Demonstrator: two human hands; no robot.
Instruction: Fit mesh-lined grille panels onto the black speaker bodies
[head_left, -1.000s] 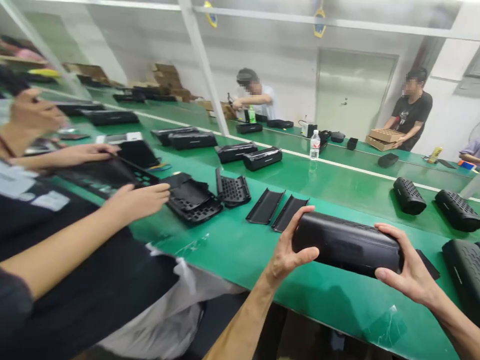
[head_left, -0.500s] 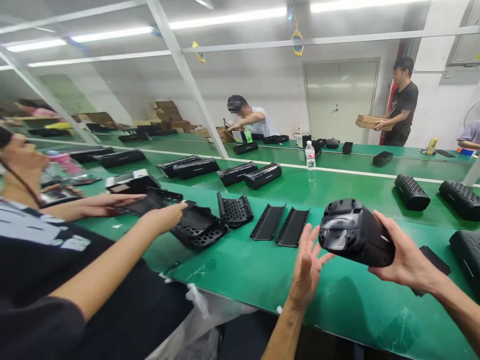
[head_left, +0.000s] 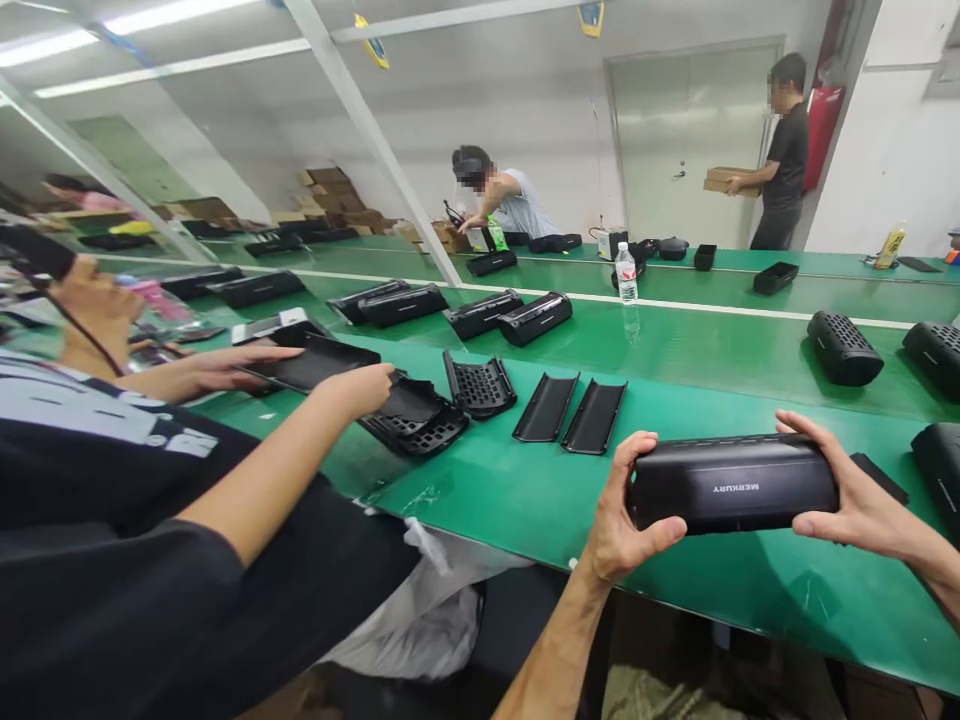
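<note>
A black speaker point(head_left: 735, 482) is held level above the green table, its "MERKURY" lettering upside down toward me. My left hand point(head_left: 621, 515) grips its left end, thumb on the near face and fingers over the top. Around the right end, my right hand point(head_left: 855, 490) is closed in the same way. Beyond my left hand, two curved black shells point(head_left: 570, 412) lie side by side on the table. A perforated black cover point(head_left: 480, 385) rests to their left. Part of a flat black piece point(head_left: 879, 478) shows behind my right hand.
At my left, a co-worker's hands point(head_left: 352, 390) hold a black panel over stacked perforated covers point(head_left: 420, 425). Finished-looking speakers point(head_left: 536, 318) stand along the green belt point(head_left: 697, 345), others at the right point(head_left: 846, 348). A water bottle point(head_left: 625, 273) stands farther back.
My left hand, open beside the speaker before, has closed on its left end. The speaker has turned from end-on to broadside, showing its lettering. The co-worker's panel has tilted.
</note>
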